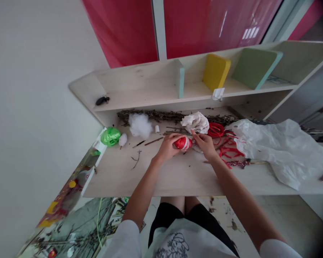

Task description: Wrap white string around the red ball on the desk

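My left hand (pixel 168 146) is curled round a small ball wrapped in red and white ribbon (pixel 183 143), held just above the pale wooden desk (pixel 156 179). My right hand (pixel 204 144) is beside the ball on its right, fingers pinched on a strand of ribbon at the ball's edge. Loose red ribbon (pixel 223 141) lies in loops just right of my right hand. A crumpled white paper wad (pixel 196 122) sits behind the hands.
A green ribbon ball (pixel 110 136), white stuffing (pixel 140 125) and a small white puff (pixel 123 139) lie at the left. Dry twigs (pixel 161 115) line the desk's back. A white plastic bag (pixel 280 147) covers the right. Shelf above holds yellow (pixel 215 71) and green (pixel 254 68) dividers.
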